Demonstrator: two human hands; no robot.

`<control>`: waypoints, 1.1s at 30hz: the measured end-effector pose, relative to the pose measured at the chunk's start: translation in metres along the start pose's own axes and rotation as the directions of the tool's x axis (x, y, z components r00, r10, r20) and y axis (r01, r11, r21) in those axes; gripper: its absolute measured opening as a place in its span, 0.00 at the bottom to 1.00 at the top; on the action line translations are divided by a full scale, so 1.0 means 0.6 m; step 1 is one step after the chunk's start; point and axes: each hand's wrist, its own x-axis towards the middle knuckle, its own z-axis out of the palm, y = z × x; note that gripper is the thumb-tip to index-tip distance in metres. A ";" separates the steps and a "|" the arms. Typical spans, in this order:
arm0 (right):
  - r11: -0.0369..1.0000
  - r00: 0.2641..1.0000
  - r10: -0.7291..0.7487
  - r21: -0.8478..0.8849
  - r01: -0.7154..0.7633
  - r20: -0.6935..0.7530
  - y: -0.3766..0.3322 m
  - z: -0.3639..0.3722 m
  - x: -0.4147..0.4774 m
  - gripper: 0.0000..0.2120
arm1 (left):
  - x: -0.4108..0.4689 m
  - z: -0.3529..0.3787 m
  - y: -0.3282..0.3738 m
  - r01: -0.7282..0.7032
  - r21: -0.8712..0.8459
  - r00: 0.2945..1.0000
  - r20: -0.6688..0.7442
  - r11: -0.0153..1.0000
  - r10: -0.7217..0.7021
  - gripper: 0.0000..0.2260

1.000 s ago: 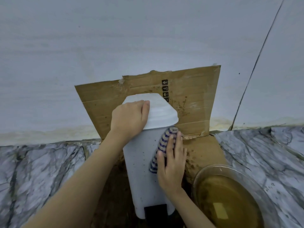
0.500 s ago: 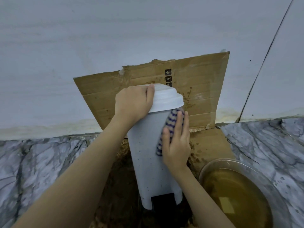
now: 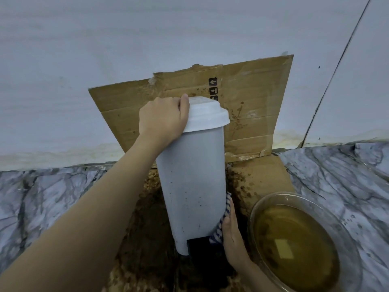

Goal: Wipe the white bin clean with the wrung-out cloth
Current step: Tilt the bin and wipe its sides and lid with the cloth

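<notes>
The white bin stands upright on soiled cardboard, its body flecked with small dark spots and a black pedal at its foot. My left hand grips the left edge of its white lid. My right hand presses the blue-and-white striped cloth flat against the bin's lower right side, near the base. Most of the cloth is hidden between my palm and the bin.
A clear bowl of murky brown water sits on the marble floor to the right, close to my right wrist. A stained cardboard sheet leans against the white wall behind the bin. Wet brown grime covers the cardboard floor piece around the bin.
My right hand has slid the cloth down the bin's right side, from just under the lid to near the base. My left hand keeps its hold on the lid.
</notes>
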 end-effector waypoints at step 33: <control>0.875 0.798 -0.411 -0.436 0.210 -0.441 -0.157 0.064 0.103 0.28 | -0.001 0.003 0.005 0.027 0.015 0.999 -0.023 1.000 -0.027 0.23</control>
